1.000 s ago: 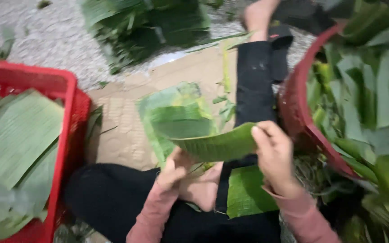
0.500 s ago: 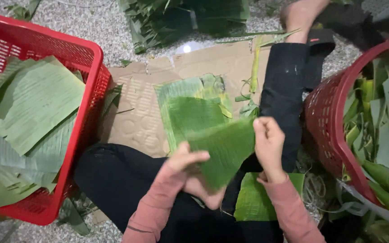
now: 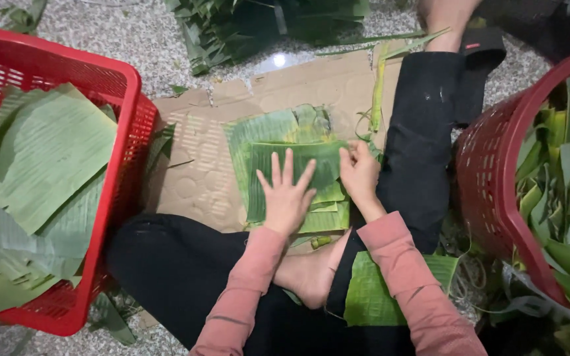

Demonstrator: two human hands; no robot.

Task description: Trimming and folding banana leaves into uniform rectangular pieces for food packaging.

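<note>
**Both hands on the leaf stack**

The left hand (image 3: 287, 198) lies flat and open, fingers spread, pressing the top leaf (image 3: 324, 165) of a leaf stack (image 3: 258, 135) on the cardboard sheet (image 3: 199, 171) spread on the floor. The right hand (image 3: 359, 175) pinches that leaf's right edge with curled fingers. The leaf lies directly under and ahead of the hands, its long axis running left to right. A red crate (image 3: 123, 99) of cut leaves stands left, a red basket (image 3: 489, 171) right.

Floor workspace, speckled floor (image 3: 133, 39), leaf-filled baskets (image 3: 110, 86)
</note>
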